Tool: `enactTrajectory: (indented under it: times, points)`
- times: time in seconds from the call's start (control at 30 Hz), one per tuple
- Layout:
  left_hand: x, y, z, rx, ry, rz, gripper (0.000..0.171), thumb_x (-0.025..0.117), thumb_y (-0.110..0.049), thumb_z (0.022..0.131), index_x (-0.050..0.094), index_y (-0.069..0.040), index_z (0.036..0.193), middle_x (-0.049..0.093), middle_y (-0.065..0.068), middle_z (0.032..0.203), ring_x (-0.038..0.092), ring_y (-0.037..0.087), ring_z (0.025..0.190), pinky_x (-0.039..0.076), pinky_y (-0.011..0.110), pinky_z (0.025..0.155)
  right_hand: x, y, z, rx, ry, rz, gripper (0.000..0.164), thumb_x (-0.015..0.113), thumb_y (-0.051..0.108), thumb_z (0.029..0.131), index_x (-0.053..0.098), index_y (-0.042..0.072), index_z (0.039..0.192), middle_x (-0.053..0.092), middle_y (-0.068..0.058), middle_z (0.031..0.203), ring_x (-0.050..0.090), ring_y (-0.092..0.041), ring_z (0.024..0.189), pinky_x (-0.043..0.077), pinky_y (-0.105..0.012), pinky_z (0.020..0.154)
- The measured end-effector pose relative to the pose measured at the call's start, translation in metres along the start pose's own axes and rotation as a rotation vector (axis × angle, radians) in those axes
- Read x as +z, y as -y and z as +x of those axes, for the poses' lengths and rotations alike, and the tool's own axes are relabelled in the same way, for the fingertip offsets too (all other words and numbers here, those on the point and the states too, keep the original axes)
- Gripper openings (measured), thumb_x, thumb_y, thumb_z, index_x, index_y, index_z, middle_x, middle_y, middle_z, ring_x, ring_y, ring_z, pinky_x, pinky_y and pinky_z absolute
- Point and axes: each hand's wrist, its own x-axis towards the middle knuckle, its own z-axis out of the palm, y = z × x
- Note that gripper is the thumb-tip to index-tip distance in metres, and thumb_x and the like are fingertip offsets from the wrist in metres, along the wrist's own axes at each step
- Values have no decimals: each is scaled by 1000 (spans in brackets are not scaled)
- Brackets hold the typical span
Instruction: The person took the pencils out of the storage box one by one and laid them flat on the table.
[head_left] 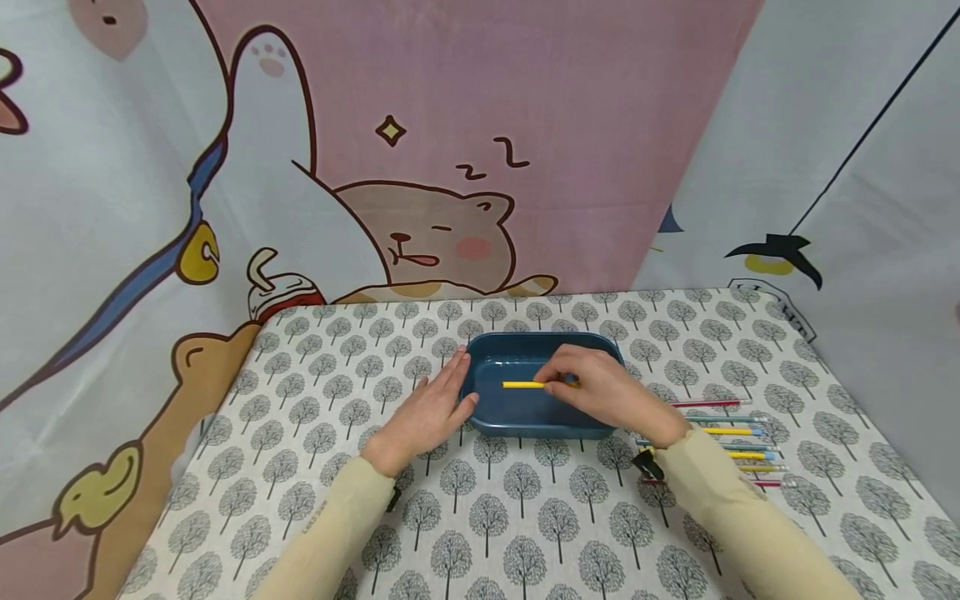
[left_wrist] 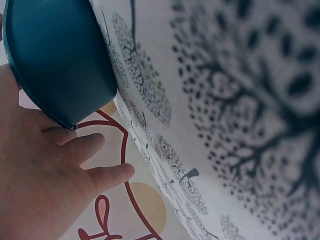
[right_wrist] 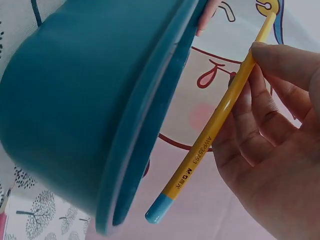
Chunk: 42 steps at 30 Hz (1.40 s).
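A dark blue-green basin [head_left: 491, 421] with rounded corners stands on the cloth in front of the person. Above it the right hand [head_left: 592, 383] pinches a yellow pencil [head_left: 521, 385] between thumb and fingers. In the right wrist view the pencil [right_wrist: 200, 140] shows a light blue end and printed letters, and it is outside the basin's wall, above the rim [right_wrist: 150, 115]. The left hand [head_left: 431, 412] rests on the basin's left side with its fingers straight; in the left wrist view that hand [left_wrist: 45, 165] touches the rim with spread fingers.
Several pencils, among them a yellow one [head_left: 731, 432] and a red one [head_left: 708, 403], lie on the tree-print cloth [head_left: 525, 517] right of the basin, partly behind the right forearm. A cartoon-print curtain [head_left: 585, 125] hangs behind the table.
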Motion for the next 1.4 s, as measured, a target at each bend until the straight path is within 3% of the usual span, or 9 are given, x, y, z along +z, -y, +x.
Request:
enactTrajectory:
  times: [0.7, 1.2, 1.4]
  points:
    - [1, 0, 0, 8, -12, 8, 71, 35, -47, 112, 13, -6, 166, 9, 10, 174, 21, 31, 157, 27, 65, 119, -21, 0, -40, 30, -7, -61, 16, 75, 10, 96, 79, 22, 107, 63, 14, 98, 50, -4, 71, 46, -26, 61]
    - [0, -1, 0, 3, -3, 5, 71, 38, -43, 112, 12, -6, 166, 7, 9, 174, 18, 28, 157, 27, 65, 119, -28, -8, -67, -19, -71, -89, 20, 78, 3, 91, 79, 19, 104, 64, 14, 98, 51, -1, 73, 47, -23, 60]
    - [0, -1, 0, 6, -4, 2, 70, 38, -43, 112, 12, -6, 166, 8, 10, 174, 21, 31, 157, 27, 65, 119, -32, -10, -78, 3, -72, -97, 23, 78, 2, 90, 78, 20, 104, 64, 16, 96, 51, 0, 74, 47, -23, 61]
